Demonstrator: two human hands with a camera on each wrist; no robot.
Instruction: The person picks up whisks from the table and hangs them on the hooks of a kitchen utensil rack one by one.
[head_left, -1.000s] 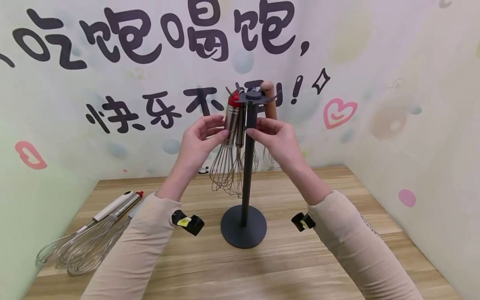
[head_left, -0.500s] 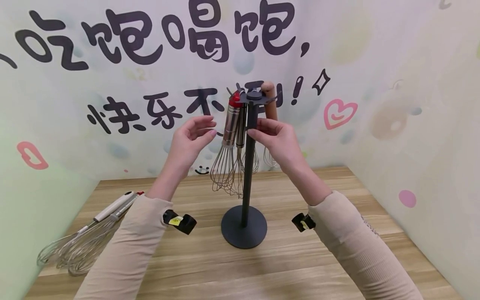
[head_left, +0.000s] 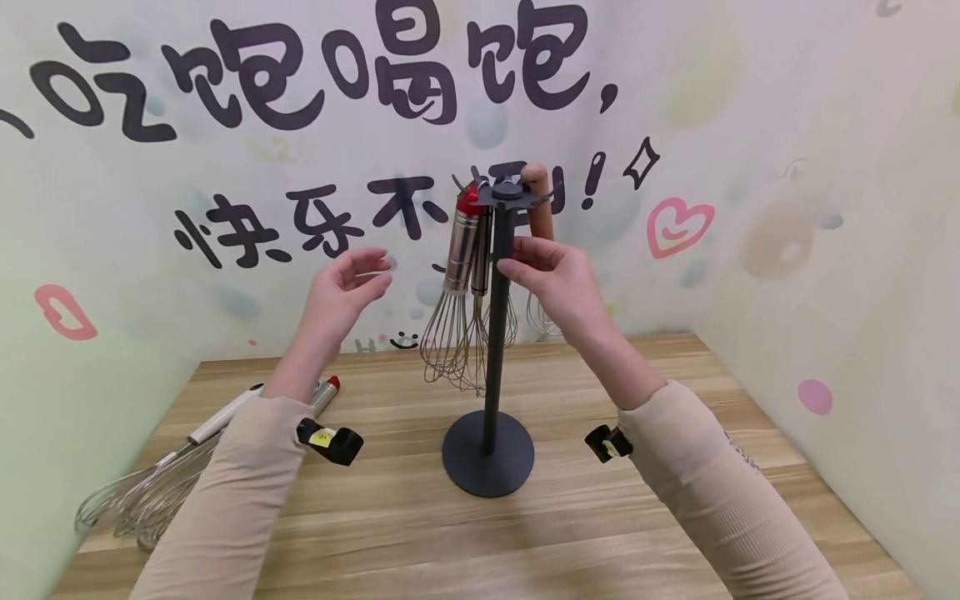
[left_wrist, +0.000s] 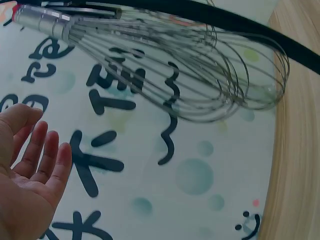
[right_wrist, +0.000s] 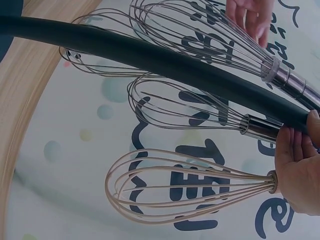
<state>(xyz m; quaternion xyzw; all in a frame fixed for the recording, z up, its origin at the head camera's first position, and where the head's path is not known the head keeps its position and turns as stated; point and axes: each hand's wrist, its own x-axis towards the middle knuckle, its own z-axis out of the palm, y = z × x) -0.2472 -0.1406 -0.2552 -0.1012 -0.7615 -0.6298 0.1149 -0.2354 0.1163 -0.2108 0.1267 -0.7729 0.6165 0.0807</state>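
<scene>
**Left hand lets go as red-capped whisk hangs on the rack**

The left hand [head_left: 341, 287] hangs in the air with its grip apart, fingers loosely spread and holding nothing. A second ago those fingers were wrapped round the steel handle of the red-capped whisk [head_left: 459, 250]; half a second ago they had just parted from it; now the hand has drawn back to the left, well apart from it. The whisk stays where it was, suspended by its top from the head of the black stand [head_left: 495, 333], wires pointing down, which suggests it is hooked on and needs no more support.

The right hand [head_left: 558, 283] has not moved: its grip is together on the stand's post just below the hooks, fingers and thumb pinching it, steadying the rack. A smaller steel whisk [head_left: 480, 333] hangs just beside the red-capped one, and a wooden-handled whisk [head_left: 538, 212] hangs behind the post. Two more whisks [head_left: 161, 496] lie on the worktop [head_left: 600, 517] at the left, near the left sleeve.
</scene>
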